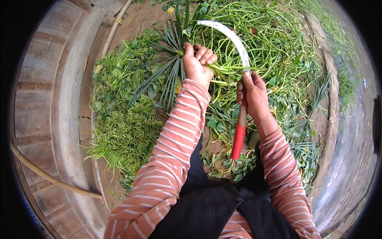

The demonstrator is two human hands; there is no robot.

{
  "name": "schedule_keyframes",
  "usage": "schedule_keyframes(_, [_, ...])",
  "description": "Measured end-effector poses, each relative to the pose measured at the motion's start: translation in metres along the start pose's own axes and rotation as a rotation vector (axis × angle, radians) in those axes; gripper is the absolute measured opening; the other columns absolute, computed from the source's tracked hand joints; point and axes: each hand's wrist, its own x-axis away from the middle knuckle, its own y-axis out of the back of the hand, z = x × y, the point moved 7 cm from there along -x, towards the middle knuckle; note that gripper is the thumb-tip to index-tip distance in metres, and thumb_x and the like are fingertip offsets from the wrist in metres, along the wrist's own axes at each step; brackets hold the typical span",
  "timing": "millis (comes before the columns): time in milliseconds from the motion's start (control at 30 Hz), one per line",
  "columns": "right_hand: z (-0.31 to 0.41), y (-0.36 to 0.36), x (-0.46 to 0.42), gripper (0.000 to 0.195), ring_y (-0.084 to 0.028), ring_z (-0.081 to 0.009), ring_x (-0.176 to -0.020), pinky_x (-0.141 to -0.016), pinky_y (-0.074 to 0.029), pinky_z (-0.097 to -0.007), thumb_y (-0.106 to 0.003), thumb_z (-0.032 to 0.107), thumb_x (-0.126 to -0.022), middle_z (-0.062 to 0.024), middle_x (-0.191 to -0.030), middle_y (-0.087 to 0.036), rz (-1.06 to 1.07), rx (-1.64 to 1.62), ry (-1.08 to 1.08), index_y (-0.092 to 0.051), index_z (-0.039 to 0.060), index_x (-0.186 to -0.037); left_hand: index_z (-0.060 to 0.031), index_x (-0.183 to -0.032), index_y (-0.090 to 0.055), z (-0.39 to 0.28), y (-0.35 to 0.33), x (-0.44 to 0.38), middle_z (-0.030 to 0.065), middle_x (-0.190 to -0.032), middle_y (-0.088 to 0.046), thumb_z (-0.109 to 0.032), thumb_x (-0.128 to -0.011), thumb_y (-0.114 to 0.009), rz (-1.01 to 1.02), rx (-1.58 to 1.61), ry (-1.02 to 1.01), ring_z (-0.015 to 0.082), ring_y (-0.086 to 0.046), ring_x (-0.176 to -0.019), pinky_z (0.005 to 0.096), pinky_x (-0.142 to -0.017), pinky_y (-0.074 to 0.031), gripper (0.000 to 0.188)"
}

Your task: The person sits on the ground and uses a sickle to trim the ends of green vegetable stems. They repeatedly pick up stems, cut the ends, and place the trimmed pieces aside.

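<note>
My left hand [198, 64] is closed around a small bunch of green stems [222, 71], whose ends stick out to the right. Beyond and left of that hand spreads a fan-shaped palm leaf [171, 85]; whether the fingers also grip it, I cannot tell. A serrated sickle [235, 38] is in my right hand [253, 92], gripped where the handle meets the blade. Its blade curves up and to the left, while the red-covered end of its handle [238, 142] points down. The stem ends cross the blade's base near my right thumb.
Loose green vines [283, 38] are heaped at the far side and right. Tied leafy bundles [128, 128] lie at left. More palm leaves [304, 140] lie at right, beside a long wooden pole [331, 80]. A wooden wall [35, 110] and bamboo poles [56, 180] border the left.
</note>
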Motion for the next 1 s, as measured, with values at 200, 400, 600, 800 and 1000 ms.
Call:
schedule_keyframes(200, [-0.002, -0.001, 0.003, 0.035, -0.037, -0.0092, -0.035, -0.031, -0.032, -0.0226, -0.045, 0.040, -0.090, -0.0007, -0.054, -0.042, 0.052, 0.016, -0.017, -0.039, 0.0061, -0.084, -0.0096, -0.068, -0.044, 0.009, 0.001, 0.003, -0.0053, -0.047, -0.026, -0.041, -0.093, -0.034, -0.024, -0.013, 0.073, 0.0076, -0.023, -0.040, 0.0223, -0.041, -0.025, 0.041])
schedule_keyframes(400, [-0.018, -0.030, 0.025, 0.046, -0.029, -0.0081, -0.034, -0.031, -0.027, -0.0228, -0.034, 0.052, -0.090, 0.0009, -0.051, -0.033, 0.302, -0.237, -0.365, -0.035, 0.0105, -0.071, -0.0095, -0.068, -0.043, -0.003, 0.011, -0.004, -0.0051, -0.047, -0.025, -0.042, -0.093, -0.033, -0.042, -0.003, 0.060, 0.0076, -0.025, -0.042, 0.0224, -0.041, -0.026, 0.042])
schedule_keyframes(600, [-0.034, -0.045, 0.045, 0.044, -0.025, -0.0073, -0.035, -0.030, -0.024, -0.0229, -0.032, 0.052, -0.090, 0.0020, -0.051, -0.031, 0.393, -0.581, -0.616, -0.034, 0.0128, -0.071, -0.0109, -0.068, -0.041, -0.006, 0.021, -0.006, -0.0052, -0.048, -0.025, -0.041, -0.093, -0.035, -0.105, -0.092, 0.034, 0.0076, -0.024, -0.040, 0.0224, -0.040, -0.024, 0.040])
schedule_keyframes(800, [-0.018, -0.045, 0.080, 0.045, -0.025, -0.0091, -0.033, -0.026, -0.026, -0.0246, -0.029, 0.051, -0.091, 0.0013, -0.050, -0.027, 0.586, -0.831, -0.582, -0.033, 0.0122, -0.069, -0.0136, -0.063, -0.036, -0.087, 0.050, -0.009, -0.0065, -0.044, -0.027, -0.047, -0.093, -0.026, -0.372, 0.041, -0.277, 0.0060, -0.025, -0.035, 0.0203, -0.035, -0.025, 0.046])
schedule_keyframes(1000, [-0.014, 0.012, 0.033, 0.037, -0.031, -0.0093, -0.043, -0.034, -0.030, -0.0228, -0.038, 0.044, -0.091, 0.0004, -0.056, -0.032, 0.229, -0.874, -0.368, -0.038, 0.0099, -0.076, -0.0108, -0.068, -0.044, -0.037, -0.002, -0.004, -0.0049, -0.047, -0.028, -0.042, -0.090, -0.043, -0.087, -0.447, -0.173, 0.0069, -0.027, -0.039, 0.0226, -0.038, -0.025, 0.039])
